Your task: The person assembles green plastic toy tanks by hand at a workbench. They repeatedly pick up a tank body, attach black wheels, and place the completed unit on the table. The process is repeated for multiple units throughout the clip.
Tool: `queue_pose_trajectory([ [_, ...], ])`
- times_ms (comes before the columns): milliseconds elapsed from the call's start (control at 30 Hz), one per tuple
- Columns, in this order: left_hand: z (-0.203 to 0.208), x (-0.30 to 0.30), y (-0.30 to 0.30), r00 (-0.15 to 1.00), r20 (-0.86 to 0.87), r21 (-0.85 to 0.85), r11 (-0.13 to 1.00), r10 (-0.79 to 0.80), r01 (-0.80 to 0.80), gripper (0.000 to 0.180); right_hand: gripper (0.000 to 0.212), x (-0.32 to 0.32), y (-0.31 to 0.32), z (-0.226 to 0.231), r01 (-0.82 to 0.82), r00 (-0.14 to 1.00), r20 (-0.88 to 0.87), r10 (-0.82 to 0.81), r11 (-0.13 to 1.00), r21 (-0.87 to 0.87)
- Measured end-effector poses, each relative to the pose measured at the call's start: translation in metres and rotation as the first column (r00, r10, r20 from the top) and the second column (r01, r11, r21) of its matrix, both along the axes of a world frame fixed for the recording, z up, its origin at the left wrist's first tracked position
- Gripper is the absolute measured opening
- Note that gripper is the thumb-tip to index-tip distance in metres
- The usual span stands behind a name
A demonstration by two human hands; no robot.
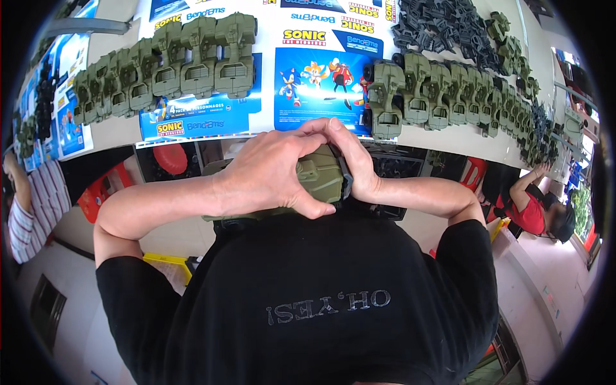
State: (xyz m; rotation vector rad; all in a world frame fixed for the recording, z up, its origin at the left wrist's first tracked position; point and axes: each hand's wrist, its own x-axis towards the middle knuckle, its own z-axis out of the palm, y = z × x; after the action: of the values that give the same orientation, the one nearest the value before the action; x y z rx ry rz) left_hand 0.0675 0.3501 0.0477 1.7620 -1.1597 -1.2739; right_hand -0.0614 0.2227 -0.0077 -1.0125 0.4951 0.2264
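Observation:
Close to my chest, just off the table's near edge, I hold an olive-green toy vehicle (319, 174). My left hand (266, 168) wraps round it, with the thumb along the near side and the fingers over the far side. My right hand (354, 160) presses against its right end, fingertips meeting those of the left hand. A dark strip-like part (347, 182) shows between the toy and my right palm. The underside of the toy and most of its far side are hidden by my hands.
Rows of olive-green toy vehicles stand on the table at left (168, 67) and right (443, 93). Dark grey plastic parts (436, 29) lie heaped behind the right row. Printed blue-and-white sheets (321, 115) cover the tabletop. One person (38, 202) is at far left, another (529, 205) at far right.

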Motion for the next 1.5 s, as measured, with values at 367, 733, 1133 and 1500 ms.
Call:
queue_pose_trajectory([
  [367, -0.036, 0.032, -0.038, 0.993, -0.079, -0.03, 0.996, 0.085, -0.088, 0.091, 0.031, 0.031, -0.028, -0.036, 0.172, 0.958, 0.238, -0.158, 0.984, -0.041],
  [733, 0.022, 0.006, -0.026, 0.97, 0.055, 0.112, 0.967, -0.235, 0.228, 0.067, 0.056, -0.007, 0.01, -0.054, 0.211, 0.976, 0.059, -0.208, 0.975, -0.066],
  [1133, -0.085, 0.039, 0.053, 0.944, 0.237, 0.064, 0.974, -0.229, 0.22, 0.046, 0.043, 0.002, 0.009, -0.022, 0.184, 0.966, 0.168, -0.198, 0.978, 0.094],
  [1500, -0.026, 0.002, 0.01, 0.967, 0.253, -0.118, 0.992, -0.002, 0.033, 0.044, 0.031, 0.007, 0.009, -0.052, 0.247, 0.899, 0.408, -0.158, 0.953, -0.177],
])
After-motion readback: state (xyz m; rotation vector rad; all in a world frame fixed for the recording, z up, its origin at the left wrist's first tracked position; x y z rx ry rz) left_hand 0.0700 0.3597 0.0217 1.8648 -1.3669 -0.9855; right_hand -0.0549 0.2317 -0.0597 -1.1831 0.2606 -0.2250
